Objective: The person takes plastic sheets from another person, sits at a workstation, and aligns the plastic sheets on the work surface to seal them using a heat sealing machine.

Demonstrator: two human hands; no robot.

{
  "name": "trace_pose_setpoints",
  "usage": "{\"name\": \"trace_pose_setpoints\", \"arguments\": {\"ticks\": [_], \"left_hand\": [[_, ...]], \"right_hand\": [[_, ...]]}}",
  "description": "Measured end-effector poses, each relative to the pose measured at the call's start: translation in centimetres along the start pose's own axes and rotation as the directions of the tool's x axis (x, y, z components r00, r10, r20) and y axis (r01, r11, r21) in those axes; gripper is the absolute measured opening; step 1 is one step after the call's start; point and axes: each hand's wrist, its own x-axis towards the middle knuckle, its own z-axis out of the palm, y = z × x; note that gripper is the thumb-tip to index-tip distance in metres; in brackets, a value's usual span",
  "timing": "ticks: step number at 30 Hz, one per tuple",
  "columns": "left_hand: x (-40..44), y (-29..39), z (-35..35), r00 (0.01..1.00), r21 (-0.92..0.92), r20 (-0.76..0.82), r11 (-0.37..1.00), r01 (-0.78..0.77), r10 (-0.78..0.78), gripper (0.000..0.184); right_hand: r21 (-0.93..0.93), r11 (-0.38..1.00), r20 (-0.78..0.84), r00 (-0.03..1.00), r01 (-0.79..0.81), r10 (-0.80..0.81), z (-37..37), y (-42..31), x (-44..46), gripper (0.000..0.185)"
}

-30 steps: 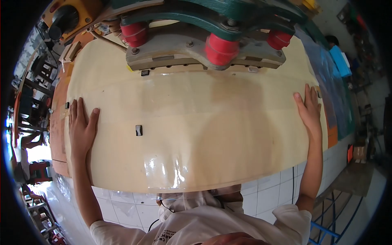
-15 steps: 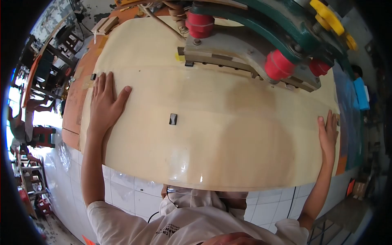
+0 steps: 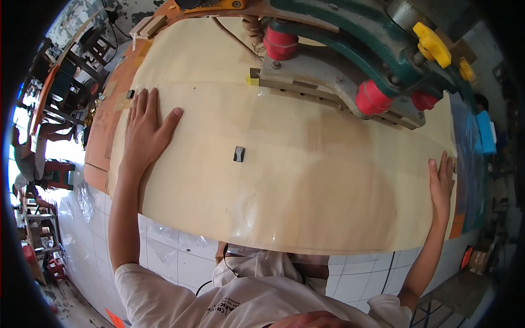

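Note:
A large cream-coloured sheet covers most of the table in front of me. My left hand lies flat near the sheet's left edge, fingers pointing away and thumb spread. Beside its fingertips is a small dark block. At the far right edge my right hand rests on the sheet, fingers stretched out and thumb apart. Another small black-and-grey block lies on the sheet between my hands. Beyond it, a green machine head with red mounts carries a grey metal bar low over the sheet.
Yellow knobs top the machine at the right. Wooden strips lie at the far left table corner. Clear plastic film hangs along the right side. Stools and a person are off to the left.
The machine head has come down closer to the sheet, and a small dark part under its left end no longer shows. Both hands stay in place; the view has turned slightly.

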Motion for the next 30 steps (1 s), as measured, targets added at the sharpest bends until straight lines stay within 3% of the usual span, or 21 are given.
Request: {"name": "trace_pose_setpoints", "arguments": {"ticks": [10,25,30], "left_hand": [[-0.1,-0.1,0.2,1.000,0.034,0.014,0.999,0.011,-0.012,0.080],[0.0,-0.5,0.4,1.000,0.018,-0.009,1.000,-0.014,0.014,0.088],[-0.1,-0.5,0.3,1.000,-0.002,0.004,1.000,-0.008,0.008,0.083]], "right_hand": [[-0.019,1.000,0.002,1.000,0.002,-0.002,0.1,0.1,0.2,0.099],[0.037,0.999,0.009,1.000,0.000,0.000,-0.6,-0.8,-0.7,0.100],[0.123,0.992,0.020,0.999,0.041,-0.044,-1.9,-0.7,-1.4,0.097]]}}
